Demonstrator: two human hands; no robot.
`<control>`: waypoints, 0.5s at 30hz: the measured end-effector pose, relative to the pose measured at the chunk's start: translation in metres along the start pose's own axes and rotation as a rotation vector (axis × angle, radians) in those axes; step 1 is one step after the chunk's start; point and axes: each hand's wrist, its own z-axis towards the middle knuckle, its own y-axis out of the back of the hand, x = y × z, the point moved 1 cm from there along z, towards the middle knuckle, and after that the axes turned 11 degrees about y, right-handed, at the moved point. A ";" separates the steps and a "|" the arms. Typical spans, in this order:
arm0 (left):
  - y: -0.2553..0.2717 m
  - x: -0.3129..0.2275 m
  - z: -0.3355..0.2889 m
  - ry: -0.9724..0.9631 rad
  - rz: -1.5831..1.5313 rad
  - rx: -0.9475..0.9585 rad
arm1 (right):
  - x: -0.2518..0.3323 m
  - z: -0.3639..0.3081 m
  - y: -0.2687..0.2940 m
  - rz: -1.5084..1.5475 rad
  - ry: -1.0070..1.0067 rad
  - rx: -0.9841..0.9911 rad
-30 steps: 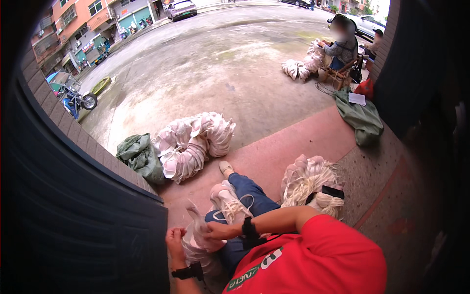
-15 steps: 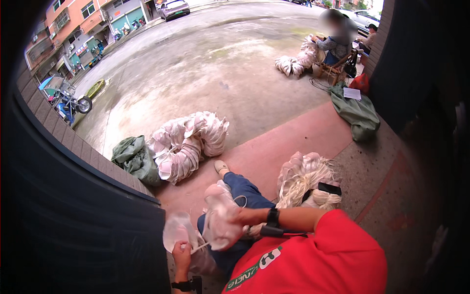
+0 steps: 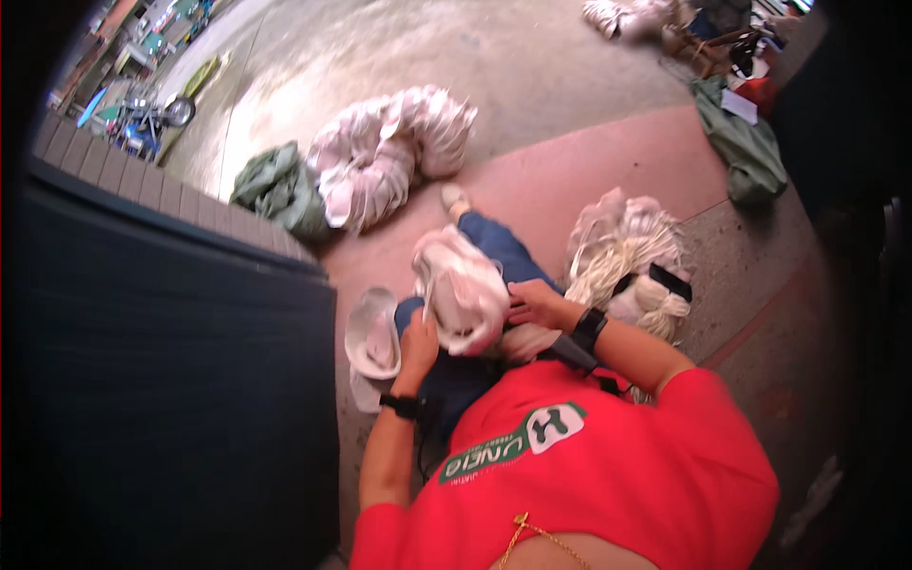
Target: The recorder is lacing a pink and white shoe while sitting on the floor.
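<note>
Your left hand point(image 3: 419, 350) curls at the left edge of the rounded, pale pink-and-white fabric bundle point(image 3: 463, 296) on your lap, can't tell if it's pinching; your right hand point(image 3: 537, 304) rests loosely spread at its right. I'd brace it there so it doesn't roll.

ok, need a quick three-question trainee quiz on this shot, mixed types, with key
1. True or false: only the left hand has a black wristband above it; the right hand has none.

2. Where does the black rectangular object lie?
A) on the green sack at the picture's left
B) on the pile with cream strings
C) in the left hand

3. Open: what is between the person's two hands?

Key:
1. False; both wrists have one.
2. B
3. A pink-and-white bundle.
</note>
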 end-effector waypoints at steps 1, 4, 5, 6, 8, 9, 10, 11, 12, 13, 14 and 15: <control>-0.012 0.024 0.003 0.094 -0.107 -0.019 | -0.002 -0.004 -0.017 -0.084 -0.003 -0.026; -0.002 -0.013 -0.004 0.335 -0.284 0.211 | -0.029 0.026 -0.010 -0.196 0.014 -0.097; 0.000 -0.001 -0.006 0.363 -0.286 0.188 | -0.036 0.034 -0.019 -0.247 0.034 -0.115; -0.002 0.013 -0.006 0.271 -0.169 0.187 | -0.040 0.038 -0.022 -0.261 0.018 -0.087; -0.002 0.023 -0.014 0.210 -0.058 0.197 | -0.030 0.030 -0.032 -0.199 0.040 -0.079; -0.002 0.017 -0.016 0.135 0.090 0.125 | -0.033 0.034 -0.028 -0.210 0.045 -0.122; -0.001 0.007 -0.019 0.061 0.237 0.054 | -0.032 0.031 -0.028 -0.214 0.066 -0.143; -0.003 -0.002 -0.021 0.109 0.282 0.031 | -0.026 0.025 -0.030 -0.171 0.049 -0.125; -0.006 -0.008 -0.023 0.129 0.276 0.032 | -0.022 0.020 -0.030 -0.127 0.032 -0.109; -0.011 -0.016 -0.022 0.130 0.294 0.025 | -0.021 0.021 -0.020 -0.054 0.027 -0.091; -0.014 -0.019 -0.024 0.138 0.316 0.017 | -0.021 0.020 -0.013 0.021 0.015 -0.068; -0.017 -0.018 -0.024 0.110 0.323 -0.004 | -0.018 0.018 -0.004 -0.021 0.080 0.015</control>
